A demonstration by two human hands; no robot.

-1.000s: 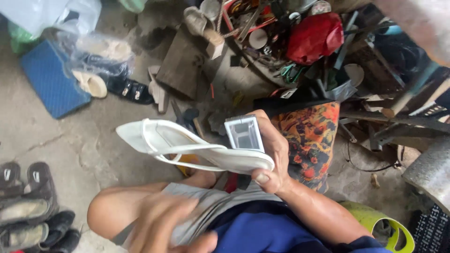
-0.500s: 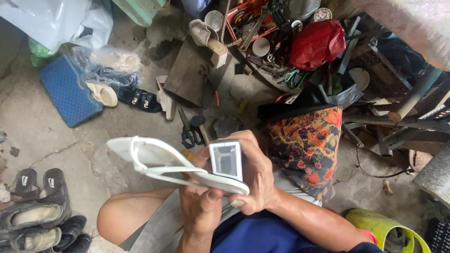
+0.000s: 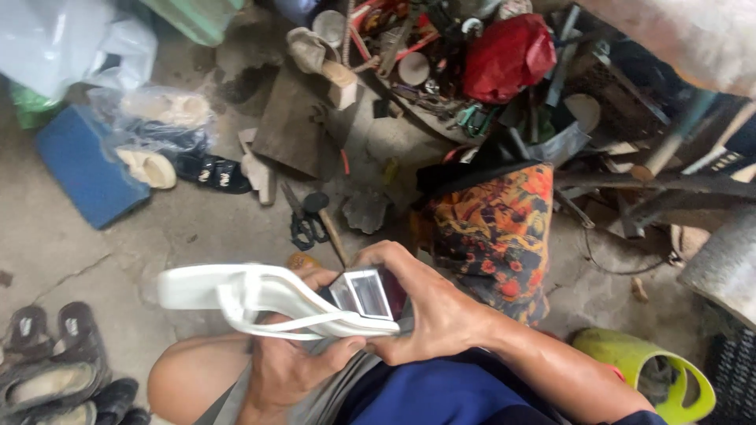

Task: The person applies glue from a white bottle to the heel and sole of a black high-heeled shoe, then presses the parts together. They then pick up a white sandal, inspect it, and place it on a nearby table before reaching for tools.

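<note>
A white flip-flop sandal (image 3: 236, 295) lies on its side across my lap, toe end pointing left. My left hand (image 3: 295, 366) grips it from below, near the heel, thumb along the sole. My right hand (image 3: 429, 311) wraps over the heel end and holds a small flat silver-edged box (image 3: 364, 293) against the sandal. My bare knee (image 3: 185, 378) is under both hands.
Black scissors (image 3: 303, 224) lie on the concrete floor ahead. A blue mat (image 3: 79, 165) and bagged shoes (image 3: 161, 130) are far left, dark sandals (image 3: 55, 362) near left. A patterned cloth bundle (image 3: 492, 228), a red bag (image 3: 504, 55) among scrap tools, and a yellow-green container (image 3: 654, 370) stand right.
My left hand came up from my lap and took hold of the sandal's underside. The sandal and box have shifted slightly lower and left in view.
</note>
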